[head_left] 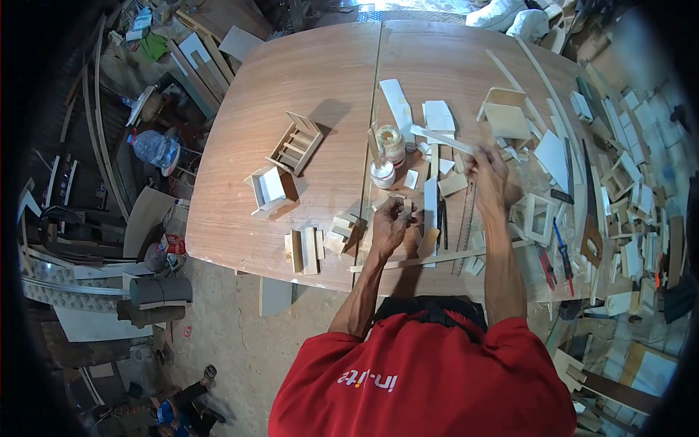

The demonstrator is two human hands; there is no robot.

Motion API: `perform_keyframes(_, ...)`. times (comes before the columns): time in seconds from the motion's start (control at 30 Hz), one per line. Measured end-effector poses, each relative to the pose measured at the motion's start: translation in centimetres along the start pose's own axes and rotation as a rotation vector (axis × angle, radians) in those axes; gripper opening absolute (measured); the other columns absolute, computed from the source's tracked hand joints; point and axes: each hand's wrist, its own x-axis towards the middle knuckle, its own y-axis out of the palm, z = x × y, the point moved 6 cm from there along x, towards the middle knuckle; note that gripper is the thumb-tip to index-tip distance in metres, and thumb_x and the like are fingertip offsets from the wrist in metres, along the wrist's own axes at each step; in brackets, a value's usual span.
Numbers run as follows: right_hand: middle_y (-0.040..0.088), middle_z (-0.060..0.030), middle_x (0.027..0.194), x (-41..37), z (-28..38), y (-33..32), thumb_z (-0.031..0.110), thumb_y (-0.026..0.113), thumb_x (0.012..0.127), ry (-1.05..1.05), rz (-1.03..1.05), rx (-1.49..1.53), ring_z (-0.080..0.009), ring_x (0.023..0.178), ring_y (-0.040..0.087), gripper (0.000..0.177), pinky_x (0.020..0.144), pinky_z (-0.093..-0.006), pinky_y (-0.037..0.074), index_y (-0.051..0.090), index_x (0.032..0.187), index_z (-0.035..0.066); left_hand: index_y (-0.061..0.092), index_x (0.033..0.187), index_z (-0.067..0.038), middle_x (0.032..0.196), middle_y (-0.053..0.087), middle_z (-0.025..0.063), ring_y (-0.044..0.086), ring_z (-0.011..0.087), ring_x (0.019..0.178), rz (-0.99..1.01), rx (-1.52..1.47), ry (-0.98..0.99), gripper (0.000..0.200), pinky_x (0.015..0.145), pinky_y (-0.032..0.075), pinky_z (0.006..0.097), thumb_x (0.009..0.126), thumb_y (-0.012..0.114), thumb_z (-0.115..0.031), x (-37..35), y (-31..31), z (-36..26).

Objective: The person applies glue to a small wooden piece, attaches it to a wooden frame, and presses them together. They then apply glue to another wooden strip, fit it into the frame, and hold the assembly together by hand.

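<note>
My left hand is closed around a small light wood block near the table's front edge. Farther right, my right hand grips one end of a thin white strip, which points left toward the jars. A glass jar with yellowish contents stands beside a smaller jar of white paste, with a stick rising from it. Left of my left hand sit small wooden pieces. Under and between my hands lie a white board strip and a metal ruler.
On the table stand a miniature slatted bed, a small chair-like piece and a wooden frame. Red pliers and a handsaw lie at right. Offcuts crowd the right side. A person is at lower left.
</note>
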Motion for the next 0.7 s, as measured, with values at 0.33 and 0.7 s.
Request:
perform_keyframes(0.33,0.063,-0.0064,0.09,-10.6,0.6,-6.3,0.008,0.054,0.093,0.233,0.095,0.399,-0.0104,0.072,0.058,0.02,0.062,-0.0247,0.051,0.055,0.112,0.001,0.057,0.106,0.005,0.092,0.065,0.0108,0.064,0.0172,0.077,0.143,-0.052,0.098,0.021,0.069,0.052,0.0282,0.089,0.057,-0.007,0.4,4.9,-1.1)
perform_keyframes(0.7,0.043,0.0034,0.069,-15.2,4.0,-14.2,0.016,0.047,0.097,0.088,0.013,0.047,-0.002,0.053,0.033,0.012,0.047,-0.0179,0.031,0.05,0.106,0.009,0.059,0.098,0.005,0.085,0.062,0.0067,0.065,0.0181,0.08,0.286,0.021,0.218,0.014,0.074,0.048,0.0287,0.088,0.06,-0.005,-3.6,14.6,-6.6)
